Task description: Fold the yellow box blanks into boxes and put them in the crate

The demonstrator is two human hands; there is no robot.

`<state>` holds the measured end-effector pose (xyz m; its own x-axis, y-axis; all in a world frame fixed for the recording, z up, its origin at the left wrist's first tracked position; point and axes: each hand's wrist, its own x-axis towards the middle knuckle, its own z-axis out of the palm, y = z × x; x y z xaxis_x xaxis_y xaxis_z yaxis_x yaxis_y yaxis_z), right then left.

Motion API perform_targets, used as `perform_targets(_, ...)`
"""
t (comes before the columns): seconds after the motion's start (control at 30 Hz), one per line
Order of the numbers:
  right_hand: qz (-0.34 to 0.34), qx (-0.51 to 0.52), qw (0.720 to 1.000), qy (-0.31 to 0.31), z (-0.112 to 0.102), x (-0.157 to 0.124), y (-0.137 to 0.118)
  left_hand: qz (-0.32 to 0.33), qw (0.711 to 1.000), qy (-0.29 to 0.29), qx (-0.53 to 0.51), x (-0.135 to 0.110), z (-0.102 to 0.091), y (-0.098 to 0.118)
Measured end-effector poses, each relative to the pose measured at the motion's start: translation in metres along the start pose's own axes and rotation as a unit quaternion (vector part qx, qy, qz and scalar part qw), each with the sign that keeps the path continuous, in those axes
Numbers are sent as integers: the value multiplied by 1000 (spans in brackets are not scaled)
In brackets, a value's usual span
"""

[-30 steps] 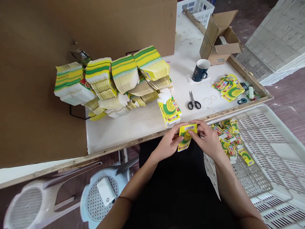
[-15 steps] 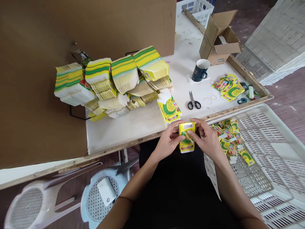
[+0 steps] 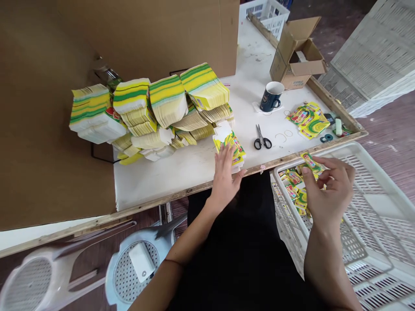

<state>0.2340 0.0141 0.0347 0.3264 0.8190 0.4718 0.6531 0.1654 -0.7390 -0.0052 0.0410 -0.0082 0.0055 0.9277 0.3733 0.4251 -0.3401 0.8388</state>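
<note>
My left hand [image 3: 223, 181] reaches over a small pile of flat yellow-green carton blanks [image 3: 239, 151] at the table's front edge. Its fingers are spread and lie over the top blank; whether they press on it I cannot tell. Between the thumb and fingers of my right hand [image 3: 333, 190] is a small folded yellow-green carton [image 3: 311, 163], above the near left corner of a white plastic crate [image 3: 382, 203]. Several similar folded cartons [image 3: 293, 177] lie inside the crate, partly hidden by the hand.
Tall stacks of carton blanks [image 3: 168, 97] stand on the table by a large cardboard sheet [image 3: 168, 34]. Scissors [image 3: 262, 139], a dark mug [image 3: 271, 97], loose blanks [image 3: 313, 121] and an open cardboard box [image 3: 295, 65] are to the right. A blue stool [image 3: 119, 280] stands below left.
Both hands held the carton in front of my body. My right hand has carried it right, over the crate. My left hand has let go and moved up to the blanks, its fingers spreading.
</note>
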Motion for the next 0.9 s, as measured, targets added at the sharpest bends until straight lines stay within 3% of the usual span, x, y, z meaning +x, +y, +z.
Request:
perform_targets(0.1,19,17,999,-20,8,-3,3,-20,999,-24,17,3,0,-19)
perform_targets(0.2,102,107,982,-118,33,-14,2,-15,1000,-24,-8,-2,3,-24)
perform_targets(0.27,156,172,961,-151,52,-20,2,-3,1000,-18,-12,-5,3,-23)
perform_targets(0.5,220,242,931,-164,101,-19,2,42,999,-19,-3,-6,1,-24)
perform_targets(0.63,252,307,900,-178,104,-18,0,112,992,-36,-51,-16,3,-18)
perform_targets(0.73,266,344,889,-142,95,-20,-4,144,985,-24,-94,-25,3,-8)
perform_targets(0.83,270,372,879,-128,82,-24,-11,54,980,77,-173,-24,-1,1)
perform_targets(0.9,273,392,865,-156,76,-28,-16,-39,957,109,-266,-19,-6,4)
